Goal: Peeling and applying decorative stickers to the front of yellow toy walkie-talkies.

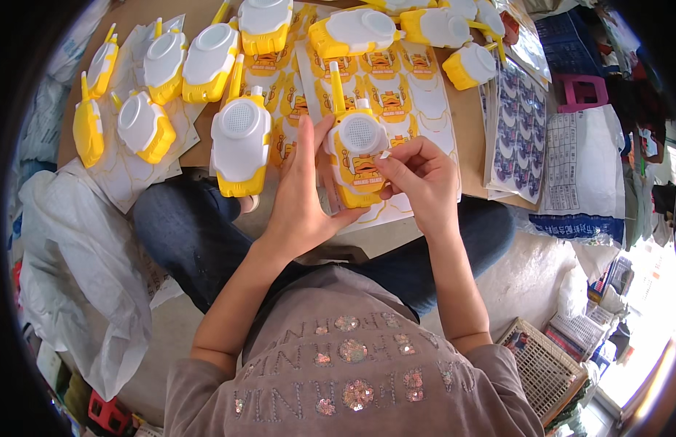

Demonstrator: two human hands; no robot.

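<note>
A yellow and white toy walkie-talkie (358, 136) lies in front of me, its antenna pointing away. An orange duck-patterned sticker (361, 172) covers the face below its round speaker grille. My left hand (303, 191) is curved around the toy's left side, thumb at the bottom edge and fingers near the top. At the right side of the toy, my right hand (427, 178) pinches a small white piece (385, 154) between thumb and forefinger. Whether that piece belongs to the sticker, I cannot tell. Another walkie-talkie (240, 142), without a duck sticker, lies just left of my hands.
Sheets of orange duck stickers (418, 87) lie under the toy on the brown table (199, 149). Several more walkie-talkies (210, 62) lie along the far and left sides. Blue patterned sheets (518, 131) are stacked at right. A pink stool (582, 91) and a plastic basket (540, 364) stand nearby.
</note>
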